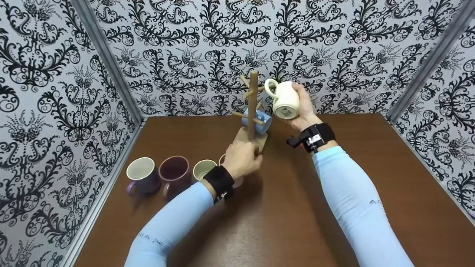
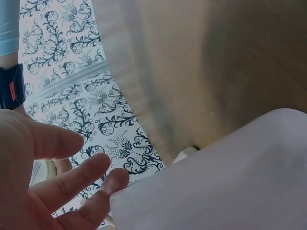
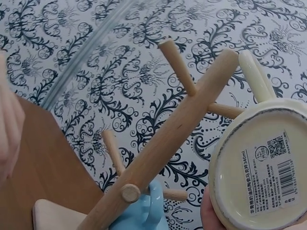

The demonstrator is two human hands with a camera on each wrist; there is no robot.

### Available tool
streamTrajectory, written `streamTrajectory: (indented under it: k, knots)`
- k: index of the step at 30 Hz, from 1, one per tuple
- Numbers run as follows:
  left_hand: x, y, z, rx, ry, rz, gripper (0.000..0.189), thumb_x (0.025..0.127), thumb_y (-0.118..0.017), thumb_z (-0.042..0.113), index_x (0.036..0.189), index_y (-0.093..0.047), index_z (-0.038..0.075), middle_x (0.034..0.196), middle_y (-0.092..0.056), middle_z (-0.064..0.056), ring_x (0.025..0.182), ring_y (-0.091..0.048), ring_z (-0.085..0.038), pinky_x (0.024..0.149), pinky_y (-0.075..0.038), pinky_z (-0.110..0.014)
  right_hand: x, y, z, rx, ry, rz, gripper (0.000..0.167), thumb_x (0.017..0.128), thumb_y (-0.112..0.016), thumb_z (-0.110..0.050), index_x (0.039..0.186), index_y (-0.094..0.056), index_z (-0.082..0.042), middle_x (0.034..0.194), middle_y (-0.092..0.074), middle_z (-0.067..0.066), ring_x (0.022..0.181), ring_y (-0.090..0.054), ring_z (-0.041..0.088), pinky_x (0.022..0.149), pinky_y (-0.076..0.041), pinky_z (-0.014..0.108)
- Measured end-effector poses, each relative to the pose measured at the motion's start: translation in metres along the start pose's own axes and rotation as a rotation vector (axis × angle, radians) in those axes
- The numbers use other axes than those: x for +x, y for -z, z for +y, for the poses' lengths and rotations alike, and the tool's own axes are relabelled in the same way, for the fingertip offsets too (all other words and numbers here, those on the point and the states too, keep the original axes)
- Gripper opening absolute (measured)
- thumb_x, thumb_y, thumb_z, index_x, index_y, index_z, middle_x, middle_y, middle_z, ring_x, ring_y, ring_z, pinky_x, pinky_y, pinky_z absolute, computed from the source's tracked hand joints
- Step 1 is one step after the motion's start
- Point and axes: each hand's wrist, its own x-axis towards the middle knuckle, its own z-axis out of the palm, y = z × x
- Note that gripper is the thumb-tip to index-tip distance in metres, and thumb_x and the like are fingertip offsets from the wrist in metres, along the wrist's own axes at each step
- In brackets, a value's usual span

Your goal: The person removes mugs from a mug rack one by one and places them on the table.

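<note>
My right hand grips a cream mug by its body, tilted so the labelled base shows. The mug's handle is beside an upper peg of a wooden mug tree; whether the peg passes through the handle I cannot tell. A light blue mug hangs lower on the tree. My left hand is in front of the tree's base, over a pale mug that it partly hides. In the left wrist view its fingers are spread and loosely extended, holding nothing visible.
To the left stand a purple mug, a maroon mug and a greenish mug, partly behind my left wrist. Patterned walls enclose the brown table at the back and sides.
</note>
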Motion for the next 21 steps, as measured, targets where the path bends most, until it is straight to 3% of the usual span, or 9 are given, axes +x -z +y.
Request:
streamTrajectory:
  k: [7,13,21]
  knots:
    - [0.002,-0.002,-0.002,-0.016,0.009,0.0,0.022,0.097,-0.075,0.032,0.085,-0.081,0.016,0.092,-0.084,-0.011,0.093,-0.081,-0.039,0.079,-0.065,-0.06,-0.004,0.005,0.004,-0.02,0.025,-0.007,0.05,0.101,-0.075,-0.051,0.14,-0.064,-0.02,0.108,-0.08,0.009,0.086,-0.079,0.023,0.075,-0.065,0.037]
    - [0.003,0.0,-0.005,-0.062,0.053,-0.004,0.022,0.097,-0.073,0.033,0.082,-0.078,0.018,0.088,-0.082,-0.009,0.092,-0.081,-0.039,0.079,-0.064,-0.058,-0.003,0.01,0.008,-0.02,0.097,-0.051,0.04,0.107,-0.068,-0.044,0.139,-0.063,-0.022,0.112,-0.077,0.008,0.084,-0.078,0.023,0.073,-0.066,0.038]
    - [0.006,0.003,-0.01,-0.124,0.082,-0.009,0.016,0.098,-0.073,0.03,0.094,-0.084,0.019,0.094,-0.084,-0.007,0.093,-0.081,-0.036,0.081,-0.064,-0.055,-0.008,0.016,0.015,-0.138,0.123,-0.037,0.048,0.105,-0.069,-0.048,0.142,-0.061,-0.02,0.112,-0.079,0.006,0.089,-0.079,0.021,0.077,-0.065,0.036]
